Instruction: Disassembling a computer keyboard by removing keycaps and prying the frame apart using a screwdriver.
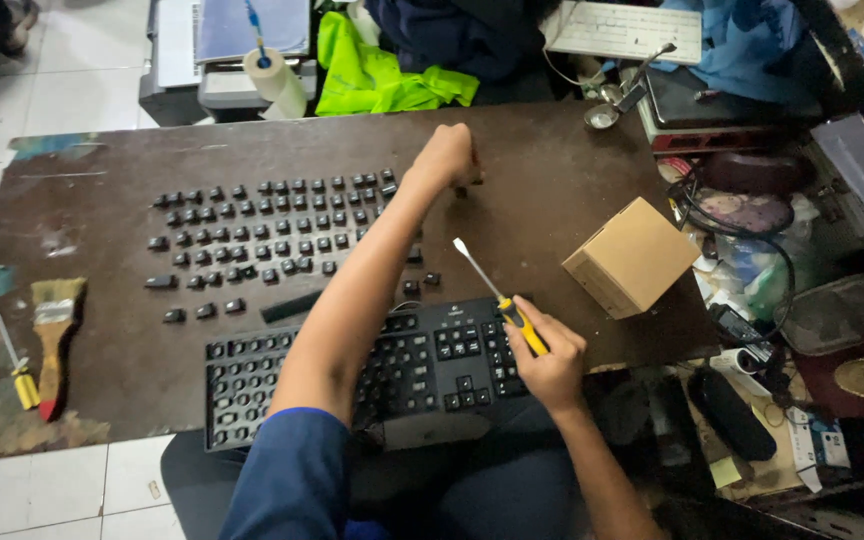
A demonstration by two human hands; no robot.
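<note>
Right now, from the head camera, the person is sitting at a dark brown board (552, 180) with a black keyboard (422, 370) lying at its near edge, many of its key sockets already bare on the left part. The left hand (444, 158) is reaching far out over the board, curled into a closed fist just past the rows of loose keycaps (272, 230); what it is pinching, if anything, I cannot tell from here. The right hand (550, 362) is wrapping tightly around the yellow-and-black handle of a screwdriver (500, 298), holding it over the keyboard's right end with the metal tip pointing up and away toward the middle of the board. The keycaps are lying in neat lines on the board's left half, with a few stragglers and a long black bar near the keyboard's top edge. A small cardboard box (632, 258) is sitting on the board's right side, well apart from both hands. Far left, a paintbrush (52, 340) and a second yellow-handled tool (12, 360) are lying side by side.
</note>
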